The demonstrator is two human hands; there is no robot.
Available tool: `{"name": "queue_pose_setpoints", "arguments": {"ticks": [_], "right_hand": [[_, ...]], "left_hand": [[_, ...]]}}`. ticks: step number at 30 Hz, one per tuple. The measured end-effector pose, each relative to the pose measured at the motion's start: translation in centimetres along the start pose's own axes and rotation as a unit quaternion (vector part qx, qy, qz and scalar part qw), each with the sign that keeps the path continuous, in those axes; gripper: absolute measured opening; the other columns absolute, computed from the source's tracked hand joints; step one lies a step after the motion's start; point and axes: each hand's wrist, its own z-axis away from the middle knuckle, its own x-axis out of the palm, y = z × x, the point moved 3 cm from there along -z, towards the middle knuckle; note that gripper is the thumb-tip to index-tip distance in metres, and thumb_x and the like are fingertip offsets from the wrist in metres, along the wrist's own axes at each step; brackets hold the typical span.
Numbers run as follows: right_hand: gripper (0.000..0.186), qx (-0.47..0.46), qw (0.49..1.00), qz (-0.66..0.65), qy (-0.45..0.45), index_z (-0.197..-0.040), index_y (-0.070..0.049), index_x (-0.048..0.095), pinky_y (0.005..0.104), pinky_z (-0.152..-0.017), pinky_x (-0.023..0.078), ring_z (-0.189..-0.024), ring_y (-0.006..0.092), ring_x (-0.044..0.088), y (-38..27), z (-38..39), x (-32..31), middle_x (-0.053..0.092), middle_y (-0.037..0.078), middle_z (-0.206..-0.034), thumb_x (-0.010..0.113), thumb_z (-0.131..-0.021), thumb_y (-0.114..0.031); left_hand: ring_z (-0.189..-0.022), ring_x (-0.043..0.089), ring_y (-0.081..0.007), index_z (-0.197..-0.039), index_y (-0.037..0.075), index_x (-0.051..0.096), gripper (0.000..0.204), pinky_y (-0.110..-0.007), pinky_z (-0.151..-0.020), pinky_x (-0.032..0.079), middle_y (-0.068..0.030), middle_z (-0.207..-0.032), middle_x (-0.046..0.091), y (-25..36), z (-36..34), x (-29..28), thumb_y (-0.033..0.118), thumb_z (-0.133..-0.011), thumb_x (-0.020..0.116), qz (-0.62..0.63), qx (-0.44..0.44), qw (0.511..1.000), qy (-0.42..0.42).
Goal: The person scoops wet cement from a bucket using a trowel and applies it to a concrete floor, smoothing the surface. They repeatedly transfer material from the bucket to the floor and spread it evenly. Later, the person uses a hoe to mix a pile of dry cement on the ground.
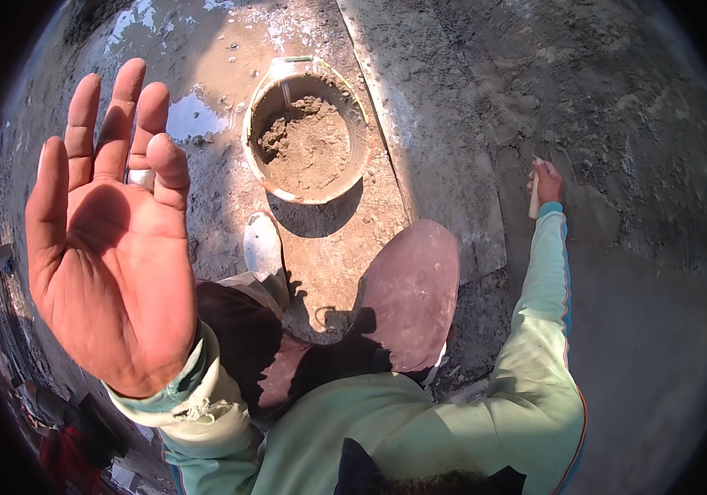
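Observation:
My left hand (pixel 110 247) is raised close to the camera, palm toward it, fingers apart and slightly curled, with a silver-coloured ring on one finger. My right hand (pixel 546 180), arm stretched out to the right, grips a pale-handled tool (pixel 533 208) against a grey, mortar-covered surface (pixel 617 198); the tool's working end is hard to make out. In front of me, ahead of my feet, a round bucket (pixel 257 157) stands about half full of lumpy wet mortar (pixel 308 144).
A long pale slab (pixel 419 99) with a dark edge runs right of the bucket. Puddles (pixel 192 115) lie on the muddy ground at left. My white shoe (pixel 261 243) and bent knee (pixel 411 289) are below the bucket. Dark and red clutter (pixel 60 450) sits at the lower left.

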Motion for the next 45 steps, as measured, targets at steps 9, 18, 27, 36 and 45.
{"name": "queue_pose_setpoints", "arguments": {"ticks": [9, 18, 27, 36, 45], "right_hand": [[0.038, 0.062, 0.997, 0.028, 0.038, -0.113, 0.002, 0.059, 0.0376, -0.058, 0.056, -0.082, 0.0249, 0.068, 5.3, 2.4, 9.5, 0.065, 0.014, -0.09, 0.068, -0.085, -0.021], [0.043, 0.02, 0.939, 0.312, 0.141, -0.112, -0.004, 0.066, 0.0419, -0.079, 0.053, -0.088, 0.0318, 0.068, 15.9, -1.8, 8.8, 0.07, 0.018, -0.101, 0.072, -0.08, -0.031], [0.025, 0.048, 0.987, 0.078, 0.132, -0.106, -0.007, 0.066, 0.0323, -0.05, 0.048, -0.06, 0.0149, 0.061, 12.4, 4.7, -1.7, 0.065, 0.003, -0.079, 0.07, -0.086, -0.023], [0.041, -0.008, 0.947, 0.314, 0.073, -0.121, -0.009, 0.059, 0.0468, -0.092, 0.048, -0.106, 0.0406, 0.061, 14.7, 3.0, 7.9, 0.065, 0.02, -0.112, 0.067, -0.086, -0.028], [0.037, 0.004, 0.944, 0.311, 0.108, -0.117, -0.007, 0.065, 0.0429, -0.091, 0.05, -0.107, 0.0369, 0.063, 9.0, -5.9, 13.1, 0.067, 0.018, -0.112, 0.068, -0.085, -0.025]], "left_hand": [[-0.138, 0.036, -0.0353, -0.148, -0.005, 0.02, 0.056, -0.042, -0.106, 0.042, -0.0283, -0.155, 0.018, -0.7, 0.1, 0.4, 0.013, -0.101, 0.046, -0.029, -0.019, 0.999, -0.006], [-0.14, 0.031, -0.0378, -0.15, -0.005, 0.013, 0.06, -0.043, -0.108, 0.04, -0.0288, -0.157, 0.01, -0.4, 0.8, 0.0, 0.009, -0.101, 0.045, -0.084, -0.044, 0.995, -0.038], [-0.14, 0.03, -0.0385, -0.151, -0.003, 0.008, 0.07, -0.042, -0.11, 0.039, -0.0285, -0.157, 0.005, -2.3, -0.9, 1.5, 0.009, -0.098, 0.052, -0.063, -0.08, 0.993, -0.055], [-0.141, 0.029, -0.0384, -0.152, 0.0, 0.008, 0.08, -0.043, -0.111, 0.039, -0.025, -0.159, 0.002, -0.4, 0.4, 0.0, 0.013, -0.094, 0.062, -0.1, -0.071, 0.992, -0.03], [-0.143, 0.024, -0.0385, -0.152, 0.001, 0.006, 0.072, -0.046, -0.111, 0.038, -0.0202, -0.16, 0.0, 1.4, 2.1, -0.2, 0.012, -0.098, 0.053, -0.13, -0.086, 0.988, -0.017]]}}
